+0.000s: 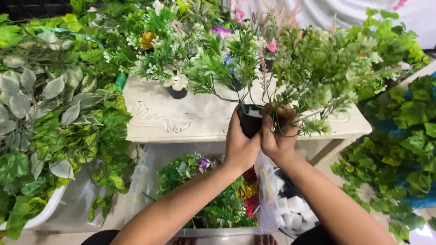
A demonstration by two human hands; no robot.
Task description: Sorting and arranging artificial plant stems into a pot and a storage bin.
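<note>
Black small pot (250, 122) of green sprigs (316, 77) sits between both hands: left hand (240, 146) cups its side, right hand (279, 134) grips stems at rim, above white table (179, 118).

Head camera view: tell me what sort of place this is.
Likely a home workspace for artificial flower arranging. Both hands, left hand and right hand, hold a small black plastic pot of green sprigs over a carved white table; a clear plastic bin holds loose flowers.
</note>
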